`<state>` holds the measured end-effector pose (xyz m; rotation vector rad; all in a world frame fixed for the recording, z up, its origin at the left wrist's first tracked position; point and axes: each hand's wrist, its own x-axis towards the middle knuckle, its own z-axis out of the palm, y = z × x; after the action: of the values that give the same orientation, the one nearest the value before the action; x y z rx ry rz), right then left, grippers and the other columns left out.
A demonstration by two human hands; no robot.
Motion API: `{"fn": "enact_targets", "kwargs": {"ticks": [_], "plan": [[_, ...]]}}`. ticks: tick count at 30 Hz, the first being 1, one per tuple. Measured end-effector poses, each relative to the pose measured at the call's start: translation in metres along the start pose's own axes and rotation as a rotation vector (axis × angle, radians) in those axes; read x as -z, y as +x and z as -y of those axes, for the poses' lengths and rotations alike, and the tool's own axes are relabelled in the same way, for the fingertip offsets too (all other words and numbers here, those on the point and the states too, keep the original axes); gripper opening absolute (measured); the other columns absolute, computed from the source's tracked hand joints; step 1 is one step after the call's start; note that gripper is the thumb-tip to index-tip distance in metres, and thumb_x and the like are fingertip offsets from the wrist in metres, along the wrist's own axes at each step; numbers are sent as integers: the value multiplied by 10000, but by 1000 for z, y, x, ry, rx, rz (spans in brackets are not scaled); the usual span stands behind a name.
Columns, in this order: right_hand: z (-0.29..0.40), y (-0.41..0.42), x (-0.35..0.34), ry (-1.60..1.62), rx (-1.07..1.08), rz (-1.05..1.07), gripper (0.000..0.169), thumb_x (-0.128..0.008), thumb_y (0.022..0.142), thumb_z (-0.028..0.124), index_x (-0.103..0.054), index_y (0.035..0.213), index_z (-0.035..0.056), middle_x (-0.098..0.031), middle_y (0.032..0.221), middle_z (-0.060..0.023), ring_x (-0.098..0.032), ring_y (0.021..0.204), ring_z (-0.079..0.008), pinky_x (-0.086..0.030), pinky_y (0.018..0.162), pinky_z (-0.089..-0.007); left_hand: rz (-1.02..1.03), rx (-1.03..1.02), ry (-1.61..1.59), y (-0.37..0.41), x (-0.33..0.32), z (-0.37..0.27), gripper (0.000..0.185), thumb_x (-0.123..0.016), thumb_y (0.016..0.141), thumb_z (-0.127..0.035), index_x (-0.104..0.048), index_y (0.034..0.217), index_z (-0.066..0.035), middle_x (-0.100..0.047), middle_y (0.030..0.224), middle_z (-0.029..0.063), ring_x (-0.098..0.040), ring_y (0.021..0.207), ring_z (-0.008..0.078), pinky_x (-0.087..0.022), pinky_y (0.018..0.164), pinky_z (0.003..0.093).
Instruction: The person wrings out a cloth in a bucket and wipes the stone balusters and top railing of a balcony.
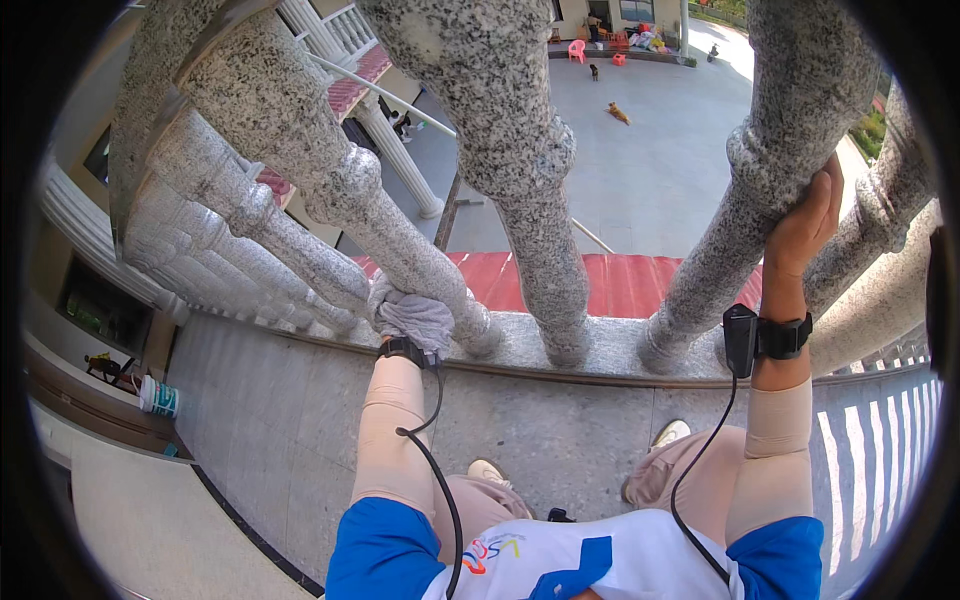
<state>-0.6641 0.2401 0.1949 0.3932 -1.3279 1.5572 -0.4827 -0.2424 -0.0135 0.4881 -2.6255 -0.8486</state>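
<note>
A row of speckled grey granite balusters (540,225) rises from a stone base rail (607,341) in front of me. My left hand (382,319) is mostly hidden by a bunched grey cloth (412,319), which lies against the lower shaft of a baluster left of centre. My right hand (806,225) rests against a thick baluster (772,172) on the right, below its carved ring, its fingers pointing up and its palm side towards the stone. Both wrists wear black straps with cables; a black device sits at the right one.
Beyond the balusters lie a red roof edge (615,285) and a courtyard far below with two dogs, a pink chair (576,50) and people. A white bucket (159,397) stands on the balcony floor at left, by a doorway.
</note>
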Motion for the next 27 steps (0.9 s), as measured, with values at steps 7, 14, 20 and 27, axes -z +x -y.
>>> {"fn": "enact_targets", "kwargs": {"ticks": [7,14,20,27], "plan": [[3,4,3,-107,63,15,456,-360,935,272,-462,1243,-48,-537,1197,-175,-512,1088,-238,-377,937,-326,170,-128,337,-48,-15,-15,316,-552,838,-203,-540,1128,-78,-573,1009,27,-535,893,167,-432,812,277],[31,-44,21,-194,66,-5,368,-416,884,76,-450,1242,-4,-468,1256,-136,-456,1146,-245,-337,964,-345,165,-370,199,-96,36,-115,199,-645,727,-253,-629,869,-113,-590,845,15,-543,789,172,-447,718,325],[84,-279,11,407,-834,1201,171,-467,931,106,-520,1069,19,-606,857,-36,-585,829,-120,-470,767,-259,117,-580,1006,-129,59,-205,250,-600,694,-266,-651,860,-86,-622,779,81,-610,792,207,-456,628,340],[133,-346,-11,965,-1819,914,467,-291,947,354,-422,1291,66,-471,1309,-94,-431,1211,-238,-325,1014,-399,-399,-560,472,-159,-6,-162,191,-557,748,-208,-641,863,-80,-616,922,133,-602,855,249,-459,745,348]]}}
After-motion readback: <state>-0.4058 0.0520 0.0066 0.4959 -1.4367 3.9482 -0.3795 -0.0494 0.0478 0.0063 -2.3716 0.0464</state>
